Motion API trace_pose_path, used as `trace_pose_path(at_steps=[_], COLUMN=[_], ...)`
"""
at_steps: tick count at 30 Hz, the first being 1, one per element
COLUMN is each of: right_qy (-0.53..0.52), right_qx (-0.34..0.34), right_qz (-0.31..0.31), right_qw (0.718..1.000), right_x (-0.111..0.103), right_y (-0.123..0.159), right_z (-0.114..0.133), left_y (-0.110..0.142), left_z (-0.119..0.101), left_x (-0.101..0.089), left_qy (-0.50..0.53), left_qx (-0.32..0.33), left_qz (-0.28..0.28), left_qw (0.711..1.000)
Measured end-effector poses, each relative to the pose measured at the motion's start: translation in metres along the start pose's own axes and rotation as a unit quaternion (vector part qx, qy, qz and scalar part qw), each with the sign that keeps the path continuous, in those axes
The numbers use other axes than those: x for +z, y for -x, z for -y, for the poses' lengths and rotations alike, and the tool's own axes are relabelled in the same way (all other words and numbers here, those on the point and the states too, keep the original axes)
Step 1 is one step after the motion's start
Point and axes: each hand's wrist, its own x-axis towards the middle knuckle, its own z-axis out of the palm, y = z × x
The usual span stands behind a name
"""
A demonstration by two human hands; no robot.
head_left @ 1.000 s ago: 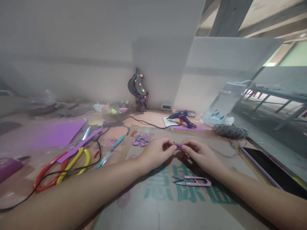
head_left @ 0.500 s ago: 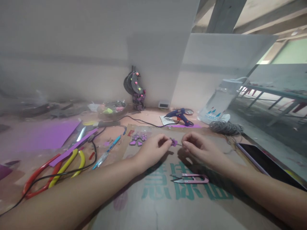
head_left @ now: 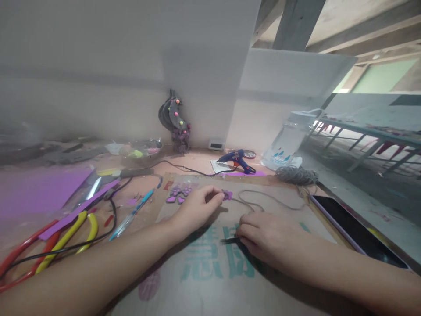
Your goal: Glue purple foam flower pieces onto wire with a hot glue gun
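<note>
Between thumb and forefinger, my left hand [head_left: 204, 202] pinches a small purple flower [head_left: 227, 195] above the board. A grey cord [head_left: 251, 204] trails from the flower to the right in loose curves. Lower and nearer, my right hand [head_left: 261, 235] is closed over the thread snips [head_left: 229, 240]; only their dark blades stick out to the left and the handles are hidden under the fingers. Left of my left hand lie several purple-and-grey cut pieces [head_left: 178, 193], some flower-shaped, some like hearts.
A hot glue gun [head_left: 237, 160] rests at the back, near a water bottle [head_left: 289, 140] and a grey cord bundle [head_left: 297, 175]. A phone [head_left: 357, 230] lies right. Scissors [head_left: 62, 239], a pen [head_left: 133, 215] and purple sheet [head_left: 46, 191] lie left. A decorated moon shape [head_left: 174, 116] stands behind.
My right hand has left the cord and come down onto the thread snips, closing over them. My left hand still pinches the flower. The view has shifted slightly right.
</note>
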Motion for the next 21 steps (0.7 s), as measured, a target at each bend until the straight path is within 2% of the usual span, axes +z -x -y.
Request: trace_pose_path(at_steps=[3, 5, 9, 11, 13, 15, 17, 21], right_qy=[-0.022, -0.107, -0.28, -0.367, -0.454, -0.51, -0.514, -0.446], right_qx=[-0.002, 0.051, 0.17, 0.205, 0.231, 0.242, 0.233, 0.212], right_qz=[-0.072, -0.126, -0.204, -0.208, -0.187, -0.16, -0.149, -0.17], right_qw=[0.997, 0.985, 0.922, 0.883, 0.84, 0.81, 0.812, 0.853], right_x=[0.008, 0.007, 0.005, 0.007, 0.01, 0.013, 0.016, 0.017], right_y=[-0.004, -0.006, -0.012, -0.015, -0.019, -0.022, -0.025, -0.027], right_z=[-0.005, -0.01, -0.02, -0.024, -0.025, -0.024, -0.023, -0.023], left_y=[0.001, 0.001, 0.002, 0.003, 0.003, 0.003, 0.004, 0.005], left_z=[0.001, 0.003, 0.003, 0.001, 0.0, -0.001, -0.001, 0.001], left_x=[0.001, 0.002, 0.002, 0.001, 0.0, -0.001, -0.001, 0.001], left_qy=[0.007, 0.026, 0.043, 0.024, 0.003, -0.012, -0.015, 0.004], left_qx=[-0.01, -0.011, 0.017, 0.036, 0.053, 0.064, 0.068, 0.066], left_qz=[0.002, 0.017, 0.028, 0.017, 0.005, 0.002, 0.016, 0.058], left_qw=[1.0, 0.999, 0.999, 0.999, 0.999, 0.998, 0.997, 0.996])
